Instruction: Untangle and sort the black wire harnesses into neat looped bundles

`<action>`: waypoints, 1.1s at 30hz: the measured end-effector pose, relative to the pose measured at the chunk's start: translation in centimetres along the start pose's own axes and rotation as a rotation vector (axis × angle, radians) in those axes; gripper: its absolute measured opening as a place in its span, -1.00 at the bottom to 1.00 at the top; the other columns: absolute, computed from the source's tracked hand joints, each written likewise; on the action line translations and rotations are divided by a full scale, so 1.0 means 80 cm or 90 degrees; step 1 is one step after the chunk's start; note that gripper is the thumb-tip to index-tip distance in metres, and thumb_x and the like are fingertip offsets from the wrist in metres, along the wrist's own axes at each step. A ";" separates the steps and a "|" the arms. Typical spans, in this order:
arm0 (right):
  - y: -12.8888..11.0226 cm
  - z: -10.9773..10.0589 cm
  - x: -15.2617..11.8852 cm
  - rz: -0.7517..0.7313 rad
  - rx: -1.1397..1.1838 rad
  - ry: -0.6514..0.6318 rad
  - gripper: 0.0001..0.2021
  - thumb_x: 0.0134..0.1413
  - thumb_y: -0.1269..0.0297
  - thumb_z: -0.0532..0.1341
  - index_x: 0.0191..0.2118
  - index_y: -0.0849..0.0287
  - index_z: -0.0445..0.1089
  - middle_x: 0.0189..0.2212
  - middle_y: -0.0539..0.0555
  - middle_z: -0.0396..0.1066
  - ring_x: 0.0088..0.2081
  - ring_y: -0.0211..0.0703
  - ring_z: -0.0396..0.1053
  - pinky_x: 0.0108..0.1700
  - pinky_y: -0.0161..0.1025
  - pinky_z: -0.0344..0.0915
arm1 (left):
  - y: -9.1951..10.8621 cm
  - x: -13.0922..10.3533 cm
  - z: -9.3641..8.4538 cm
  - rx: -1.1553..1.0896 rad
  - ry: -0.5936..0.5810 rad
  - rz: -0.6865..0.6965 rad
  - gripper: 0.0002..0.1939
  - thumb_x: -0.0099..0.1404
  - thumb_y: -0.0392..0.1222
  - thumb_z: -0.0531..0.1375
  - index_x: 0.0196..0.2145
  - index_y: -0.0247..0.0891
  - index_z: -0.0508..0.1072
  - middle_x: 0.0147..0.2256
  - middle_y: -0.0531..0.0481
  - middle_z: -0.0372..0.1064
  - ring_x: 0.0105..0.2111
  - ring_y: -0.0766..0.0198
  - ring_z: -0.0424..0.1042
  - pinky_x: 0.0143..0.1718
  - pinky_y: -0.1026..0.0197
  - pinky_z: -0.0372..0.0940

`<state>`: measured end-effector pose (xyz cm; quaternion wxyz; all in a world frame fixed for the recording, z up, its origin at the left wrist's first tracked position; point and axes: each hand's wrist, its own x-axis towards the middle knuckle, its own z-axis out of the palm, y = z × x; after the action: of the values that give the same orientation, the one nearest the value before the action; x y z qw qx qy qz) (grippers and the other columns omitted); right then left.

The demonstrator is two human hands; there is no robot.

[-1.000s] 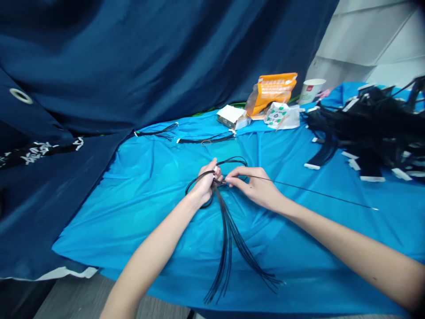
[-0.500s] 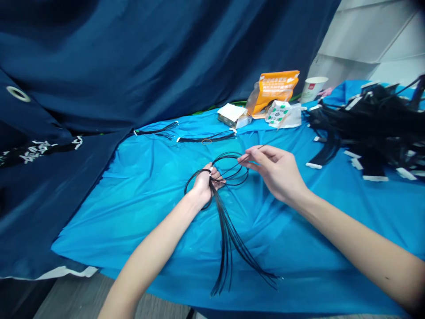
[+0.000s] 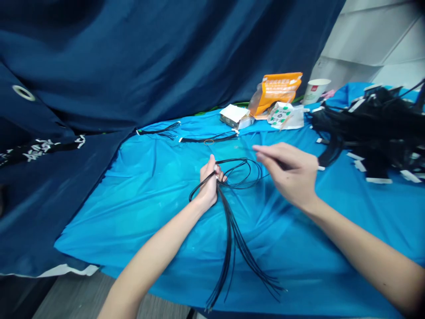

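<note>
My left hand (image 3: pixel 210 184) is closed around a bundle of thin black wires (image 3: pixel 229 217), just at a white connector. From this grip several wires curve out in wide loops, mostly to the right. The other wires hang down toward the table's front edge and fan out into loose ends. Right of the loops, my right hand (image 3: pixel 287 170) is raised with thumb and fingertips pinched together. One thin wire runs from the loops to this hand; motion blur softens the fingertips.
Two short wire bundles (image 3: pixel 212 138) lie at the back of the blue cloth (image 3: pixel 149 190), one beside a rubber band. Behind are a small box (image 3: pixel 235 115), an orange pouch (image 3: pixel 279 93) and a paper cup (image 3: pixel 315 91). A large black cable pile (image 3: pixel 368 124) fills the right side.
My right hand has moved right, drawing a wire and stretching the loops wider. My left hand has turned slightly, its thumb now pointing up, still gripping the bundle.
</note>
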<state>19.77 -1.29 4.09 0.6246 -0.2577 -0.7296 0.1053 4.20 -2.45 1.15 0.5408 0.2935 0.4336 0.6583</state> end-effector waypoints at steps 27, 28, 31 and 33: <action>-0.001 0.021 -0.031 -0.137 -0.162 -0.142 -0.88 0.06 0.44 0.16 -0.47 0.22 0.36 -0.62 -0.01 0.30 -0.58 -0.32 0.21 -0.48 -0.34 0.14 | -0.011 -0.008 0.007 0.144 -0.012 0.124 -0.44 0.12 0.31 0.01 -0.70 -0.24 0.08 -0.75 0.16 -0.06 -0.73 0.43 0.04 -0.65 0.30 0.05; -0.002 0.021 -0.031 -0.134 -0.159 -0.140 -0.88 0.06 0.44 0.16 -0.47 0.22 0.36 -0.63 -0.01 0.30 -0.58 -0.32 0.21 -0.49 -0.35 0.14 | -0.011 -0.008 0.007 0.151 -0.012 0.124 -0.44 0.12 0.31 0.01 -0.69 -0.24 0.08 -0.75 0.16 -0.06 -0.73 0.43 0.04 -0.65 0.30 0.05; -0.003 0.021 -0.031 -0.143 -0.162 -0.139 -0.88 0.07 0.44 0.15 -0.46 0.21 0.36 -0.62 -0.01 0.31 -0.58 -0.32 0.22 -0.49 -0.34 0.15 | -0.011 -0.009 0.007 0.179 -0.010 0.124 -0.44 0.12 0.32 -0.02 -0.69 -0.24 0.08 -0.74 0.15 -0.04 -0.73 0.43 0.05 -0.64 0.30 0.04; -0.003 0.022 -0.031 -0.155 -0.166 -0.144 -0.89 0.07 0.44 0.16 -0.45 0.22 0.36 -0.60 0.01 0.33 -0.56 -0.30 0.24 -0.47 -0.33 0.17 | -0.011 -0.009 0.006 0.209 -0.009 0.126 -0.43 0.13 0.32 -0.03 -0.70 -0.24 0.08 -0.75 0.14 -0.02 -0.72 0.43 0.07 -0.64 0.30 0.03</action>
<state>18.25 -2.48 1.72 0.5081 -0.2326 -0.8285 -0.0378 5.20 -2.97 0.67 0.4212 0.4236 0.5003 0.6267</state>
